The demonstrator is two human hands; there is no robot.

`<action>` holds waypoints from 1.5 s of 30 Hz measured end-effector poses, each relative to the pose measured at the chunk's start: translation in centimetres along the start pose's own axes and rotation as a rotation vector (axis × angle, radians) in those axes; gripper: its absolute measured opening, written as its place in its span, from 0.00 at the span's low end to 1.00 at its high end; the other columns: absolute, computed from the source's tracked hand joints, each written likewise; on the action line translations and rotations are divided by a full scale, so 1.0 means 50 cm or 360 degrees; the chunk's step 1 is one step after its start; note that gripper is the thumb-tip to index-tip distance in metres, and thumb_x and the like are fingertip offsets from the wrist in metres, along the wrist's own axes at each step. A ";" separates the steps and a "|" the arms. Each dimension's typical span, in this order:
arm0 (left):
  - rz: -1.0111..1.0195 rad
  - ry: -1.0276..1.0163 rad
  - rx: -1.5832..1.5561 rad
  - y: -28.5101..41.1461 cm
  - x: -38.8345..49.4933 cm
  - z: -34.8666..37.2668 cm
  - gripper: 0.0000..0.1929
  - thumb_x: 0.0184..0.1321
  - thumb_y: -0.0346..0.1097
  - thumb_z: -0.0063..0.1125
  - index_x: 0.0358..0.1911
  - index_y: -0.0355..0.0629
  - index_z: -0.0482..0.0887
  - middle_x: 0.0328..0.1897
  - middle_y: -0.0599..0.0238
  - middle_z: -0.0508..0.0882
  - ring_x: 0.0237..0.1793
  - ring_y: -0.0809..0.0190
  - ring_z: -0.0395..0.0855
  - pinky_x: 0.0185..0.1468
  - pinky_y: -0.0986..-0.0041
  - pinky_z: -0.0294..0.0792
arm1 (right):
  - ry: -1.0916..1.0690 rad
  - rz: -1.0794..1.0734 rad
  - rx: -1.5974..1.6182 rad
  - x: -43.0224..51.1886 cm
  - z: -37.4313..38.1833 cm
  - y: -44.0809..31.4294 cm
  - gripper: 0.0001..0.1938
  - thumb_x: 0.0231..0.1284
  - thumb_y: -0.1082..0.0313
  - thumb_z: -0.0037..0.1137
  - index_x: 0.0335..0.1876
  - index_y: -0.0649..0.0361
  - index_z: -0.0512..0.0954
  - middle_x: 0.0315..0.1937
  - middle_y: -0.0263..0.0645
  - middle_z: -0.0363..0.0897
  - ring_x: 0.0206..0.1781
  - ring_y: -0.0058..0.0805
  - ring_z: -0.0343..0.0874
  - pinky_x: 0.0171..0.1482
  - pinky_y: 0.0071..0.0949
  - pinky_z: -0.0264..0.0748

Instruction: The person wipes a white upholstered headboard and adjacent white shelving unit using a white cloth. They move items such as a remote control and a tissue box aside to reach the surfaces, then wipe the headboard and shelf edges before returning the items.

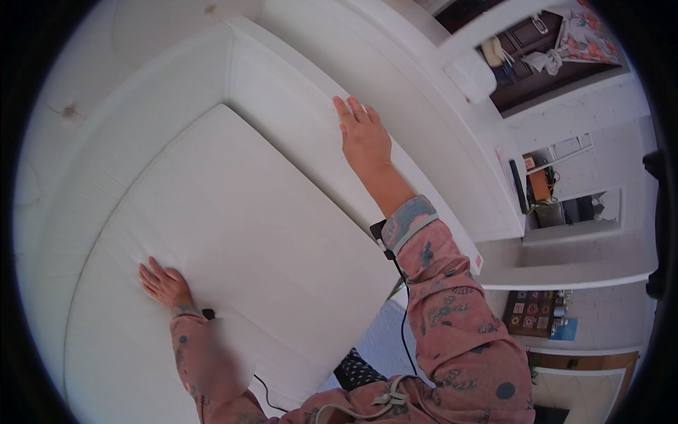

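My left hand [165, 283] lies palm down on a white seat cushion [254, 212], with faint creases in the cover around the fingers. Nothing is in its grasp. My right hand [366, 139] rests flat on the top edge of the white armrest [296, 85], fingers extended and holding nothing. Between cushion and armrest runs a narrow dark gap. The white sofa back [132, 111] rises on the far left side of the cushion. Both forearms are in pink printed sleeves; a black device [382, 239] with a cable sits at the right cuff.
Beyond the armrest stands a white panelled surface [439, 143]. A dark door [529, 47] with a tied floral curtain [588, 37] is at upper right. Blue flooring [386, 328] and a dotted dark trouser leg [360, 371] show below. Black cables [405, 328] hang near my body.
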State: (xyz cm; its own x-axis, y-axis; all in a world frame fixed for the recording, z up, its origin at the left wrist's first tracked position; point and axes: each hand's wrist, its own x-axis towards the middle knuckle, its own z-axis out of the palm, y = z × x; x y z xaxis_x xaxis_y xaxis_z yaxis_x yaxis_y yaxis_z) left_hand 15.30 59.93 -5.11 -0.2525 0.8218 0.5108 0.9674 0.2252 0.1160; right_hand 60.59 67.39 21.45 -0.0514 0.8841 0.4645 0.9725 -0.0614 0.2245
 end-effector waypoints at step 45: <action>0.0506 -0.1539 -0.1367 0.318 -0.330 -0.733 0.18 0.57 0.26 0.50 0.53 0.39 0.73 0.57 0.55 0.72 0.43 0.61 0.80 0.48 0.70 0.72 | -0.0079 0.0474 0.0497 -0.702 -0.385 0.382 0.28 0.50 0.80 0.46 0.60 0.47 0.71 0.59 0.37 0.70 0.64 0.46 0.64 0.62 0.36 0.67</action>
State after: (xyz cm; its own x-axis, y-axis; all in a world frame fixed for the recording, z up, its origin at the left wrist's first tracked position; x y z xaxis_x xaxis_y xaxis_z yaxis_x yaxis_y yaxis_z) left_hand 35.56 30.76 19.53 0.4185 0.8958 -0.1494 0.6015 -0.1502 0.7846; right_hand 76.61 26.29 25.93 0.2452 0.8707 0.4264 0.9657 -0.1807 -0.1864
